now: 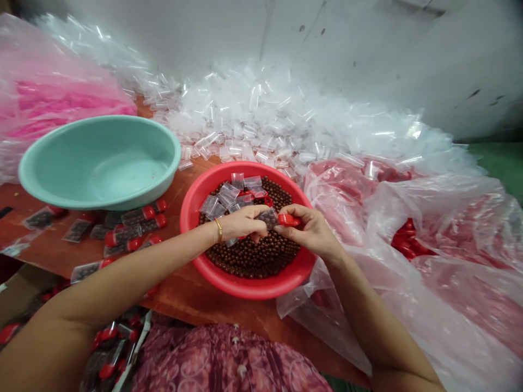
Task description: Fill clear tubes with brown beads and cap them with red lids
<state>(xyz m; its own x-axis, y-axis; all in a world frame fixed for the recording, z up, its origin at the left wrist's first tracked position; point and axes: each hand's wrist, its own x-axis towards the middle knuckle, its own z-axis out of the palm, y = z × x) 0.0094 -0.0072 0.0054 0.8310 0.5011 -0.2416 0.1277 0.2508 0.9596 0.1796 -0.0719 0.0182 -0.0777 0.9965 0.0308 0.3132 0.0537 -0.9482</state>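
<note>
Over a red bowl [192, 218] of small brown beads [261, 258], my left hand [243, 223] is closed round a small clear tube [268, 216] filled with beads. My right hand [308, 228] pinches a red cap [289, 220] at the tube's end. A few empty clear tubes [229, 196] lie on the beads at the bowl's far side. A gold bangle sits on my left wrist.
A teal basin [36, 174] stands at the left. Several filled, red-capped tubes [134, 223] lie in front of it. A heap of empty clear tubes [253, 120] fills the back. A plastic bag with red caps [408, 237] lies to the right, a pink bag [49, 92] at far left.
</note>
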